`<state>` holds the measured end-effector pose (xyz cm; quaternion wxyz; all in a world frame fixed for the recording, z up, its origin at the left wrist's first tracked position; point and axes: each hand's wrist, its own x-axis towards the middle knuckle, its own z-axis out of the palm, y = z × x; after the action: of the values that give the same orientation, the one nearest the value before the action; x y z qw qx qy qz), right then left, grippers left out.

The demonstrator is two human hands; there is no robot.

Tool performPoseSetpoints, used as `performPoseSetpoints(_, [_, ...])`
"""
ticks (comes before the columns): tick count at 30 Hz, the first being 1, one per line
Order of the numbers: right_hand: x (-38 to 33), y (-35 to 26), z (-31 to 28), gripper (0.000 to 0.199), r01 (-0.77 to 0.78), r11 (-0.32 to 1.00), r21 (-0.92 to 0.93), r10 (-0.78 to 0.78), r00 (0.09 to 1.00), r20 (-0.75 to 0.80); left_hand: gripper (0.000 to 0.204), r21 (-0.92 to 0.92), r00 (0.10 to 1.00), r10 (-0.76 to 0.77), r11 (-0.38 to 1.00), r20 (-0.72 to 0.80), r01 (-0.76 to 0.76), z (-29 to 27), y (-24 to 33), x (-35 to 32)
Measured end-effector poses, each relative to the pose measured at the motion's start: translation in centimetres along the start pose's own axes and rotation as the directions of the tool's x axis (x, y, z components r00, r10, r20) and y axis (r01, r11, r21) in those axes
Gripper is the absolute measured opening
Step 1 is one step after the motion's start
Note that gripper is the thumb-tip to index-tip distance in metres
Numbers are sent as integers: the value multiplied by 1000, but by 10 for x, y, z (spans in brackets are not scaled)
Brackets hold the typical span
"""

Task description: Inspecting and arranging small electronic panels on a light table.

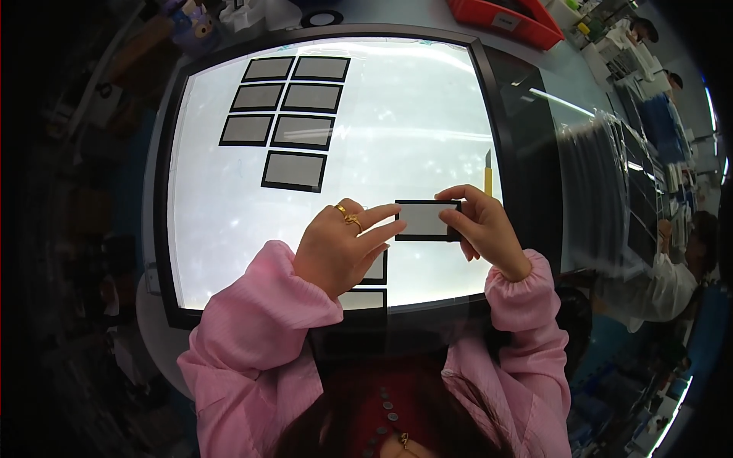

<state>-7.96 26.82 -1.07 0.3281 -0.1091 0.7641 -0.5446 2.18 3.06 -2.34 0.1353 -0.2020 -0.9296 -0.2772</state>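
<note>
Glowing white beneath everything, a large light table point(427, 114) is serving as the landmark; toward its far left corner seven black-framed grey panels point(294, 169) are lying flat in two neat columns, well apart from the hands. Over the near half of the light table, the left hand point(340, 248), wearing gold rings, is reaching in with fingers mostly extended, its fingertips point(397, 226) touching the left edge of a small rectangular panel point(424, 220). That panel is being held up level above the lit surface; it is showing a thin black border around a pale, translucent grey centre. The right hand point(481, 229) is pinching its right edge between thumb and curled fingers. Just beyond the right hand, a yellow utility knife point(488, 174) is lying near the light table's right edge
</note>
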Motion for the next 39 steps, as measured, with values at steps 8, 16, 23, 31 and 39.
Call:
performPoseSetpoints(8, [-2, 16, -2, 17, 226, 816, -532, -382, 902, -202, 32, 182, 995, 54, 981, 81, -68, 8, 0, -3])
performPoseSetpoints(16, [2, 14, -26, 20, 121, 757, -642, -516, 714, -473, 38, 135, 994, 38, 990, 100, -51, 6, 0, 4])
performPoseSetpoints(23, [3, 20, -23, 16, -89, 340, -936, -650, 697, -302, 40, 440, 994, -55, 893, -95, 92, 6, -15, 18])
performPoseSetpoints(31, [17, 11, -32, 12, 13, 476, -879, -594, 742, -311, 12, 164, 967, -252, 953, -42, 256, 11, -27, 35])
performPoseSetpoints(39, [7, -23, 44, 30, 449, 626, -638, -641, 762, -93, 18, -273, 836, -546, 798, 49, 538, 0, -36, 43])
